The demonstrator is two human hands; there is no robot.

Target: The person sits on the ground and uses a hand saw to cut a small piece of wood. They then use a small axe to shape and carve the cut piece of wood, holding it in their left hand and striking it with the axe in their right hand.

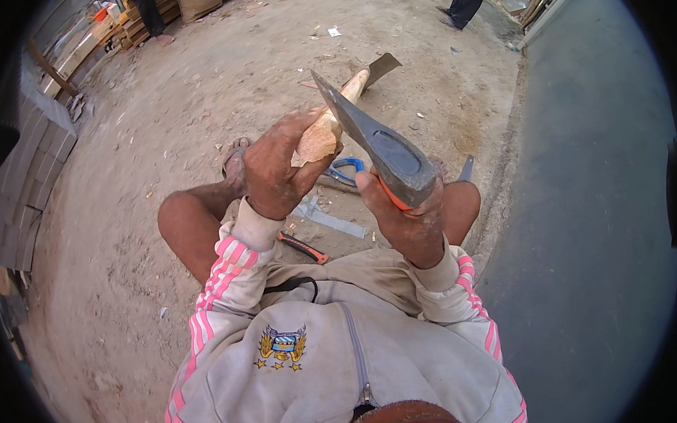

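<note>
My left hand [281, 165] grips a pale, rough-cut piece of wood [317, 141], held raised and slanting away from me. A flat dark metal blade [382, 67] shows at its far end. My right hand [406, 224] is closed on a hatchet with a dark grey head [392, 157] and an orange grip, its edge angled across the wood; I cannot tell if they touch. Below lie a blue-handled tool [344, 166], a flat grey strip [339, 225] and an orange-and-black handled tool [306, 246]. Another grey blade [467, 170] stands beside my right knee.
I sit on dusty ground [108, 219] scattered with chips. Grey blocks [27, 163] are stacked at the left, with timber [68, 57] behind. A smooth grey surface [585, 218] runs along my right. Two other people's legs [462, 2] [152, 13] show at the back.
</note>
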